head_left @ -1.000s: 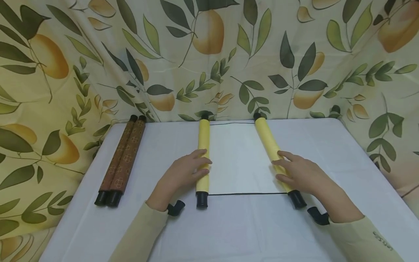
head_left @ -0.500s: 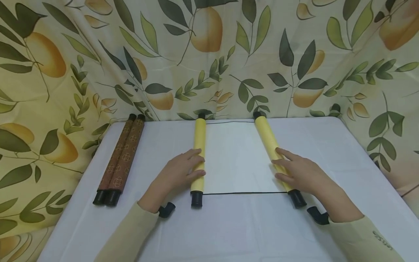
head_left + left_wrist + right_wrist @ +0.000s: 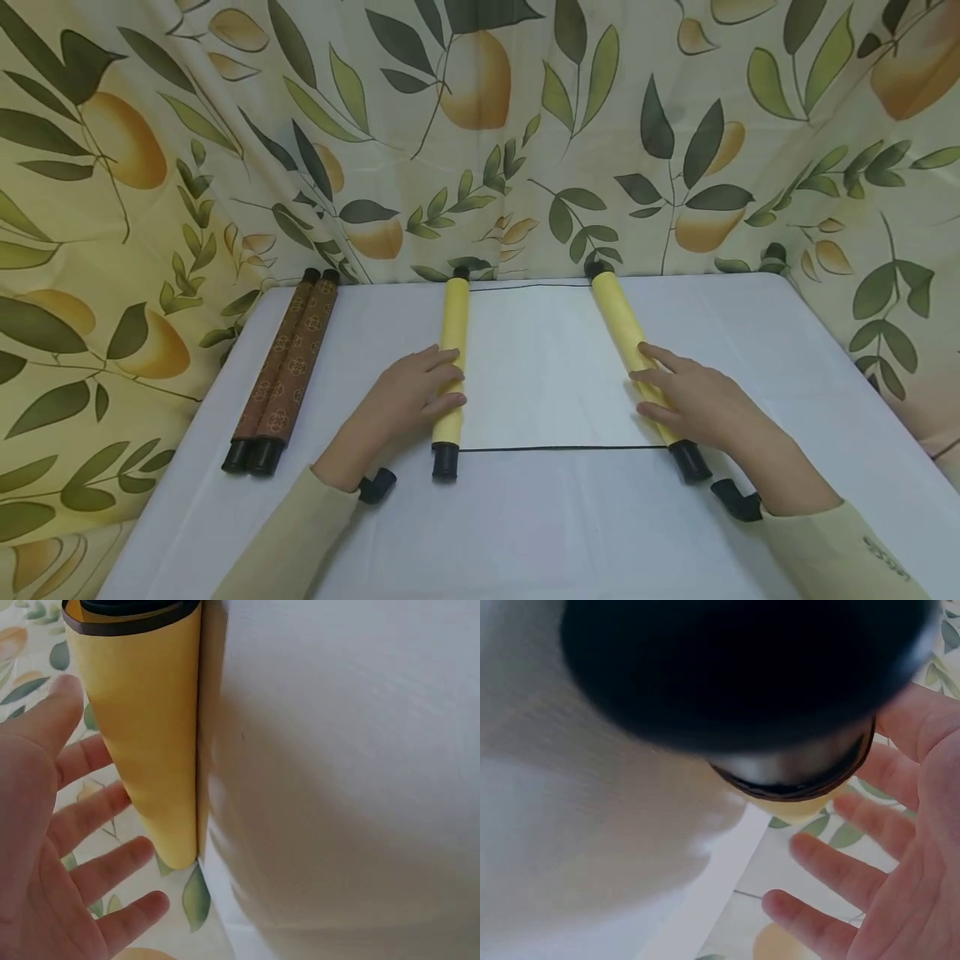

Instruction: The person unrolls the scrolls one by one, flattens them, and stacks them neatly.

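Note:
A scroll lies partly unrolled on the table, a stretch of white paper showing between its two yellow rolls with black end knobs. Over the left roll my left hand rests with fingers spread and loosely extended. In the left wrist view the fingers lie along the side of the yellow roll. My right hand rests the same way on the slanted right roll. The right wrist view shows its black knob large and close, with straight fingers beside it.
Two brown patterned scrolls with black ends lie side by side on the left of the white-covered table. A curtain printed with fruit and leaves hangs behind the table and along its sides.
The left roll has shifted a little to the left under my left hand, and more white paper shows between the rolls. The right hand and right roll have stayed nearly in place.

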{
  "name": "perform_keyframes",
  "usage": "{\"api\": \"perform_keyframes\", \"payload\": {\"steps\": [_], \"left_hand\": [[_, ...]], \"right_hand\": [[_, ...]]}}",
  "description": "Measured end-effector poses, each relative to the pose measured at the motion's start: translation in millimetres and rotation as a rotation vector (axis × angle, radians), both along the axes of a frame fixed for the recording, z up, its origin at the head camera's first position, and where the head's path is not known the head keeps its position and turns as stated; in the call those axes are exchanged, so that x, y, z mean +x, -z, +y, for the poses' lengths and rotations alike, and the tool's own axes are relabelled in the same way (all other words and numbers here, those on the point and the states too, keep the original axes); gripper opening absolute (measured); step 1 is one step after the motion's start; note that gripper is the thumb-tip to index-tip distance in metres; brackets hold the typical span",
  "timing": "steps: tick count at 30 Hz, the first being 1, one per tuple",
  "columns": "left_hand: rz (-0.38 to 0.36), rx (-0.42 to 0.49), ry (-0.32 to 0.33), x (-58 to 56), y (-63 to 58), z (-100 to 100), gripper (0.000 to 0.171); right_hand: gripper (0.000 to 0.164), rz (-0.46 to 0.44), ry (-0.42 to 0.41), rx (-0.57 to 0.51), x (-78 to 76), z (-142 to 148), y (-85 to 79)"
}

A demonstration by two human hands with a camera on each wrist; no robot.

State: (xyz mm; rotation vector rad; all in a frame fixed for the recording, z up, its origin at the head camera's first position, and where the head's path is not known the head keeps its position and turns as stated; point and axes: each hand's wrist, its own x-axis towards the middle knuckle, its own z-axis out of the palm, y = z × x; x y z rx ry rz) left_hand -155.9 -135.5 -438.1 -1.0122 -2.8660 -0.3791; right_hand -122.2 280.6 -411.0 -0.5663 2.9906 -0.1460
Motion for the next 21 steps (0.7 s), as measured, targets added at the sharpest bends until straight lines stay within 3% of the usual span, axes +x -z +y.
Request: {"api": "perform_keyframes", "payload": {"steps": [11, 21], "left_hand": [[-0.033, -0.040, -0.064, 4.4, -1.4, -3.4, 0.040], [-0.041, -0.012, -0.017, 5.2, 0.4, -4.3, 0.031]], "right_hand": [[0.050, 0.011, 0.001, 0.036, -0.9, 3.2, -0.1], [0.049, 0.004, -0.008, 0.043, -0.2, 4.4, -1.0]]}}
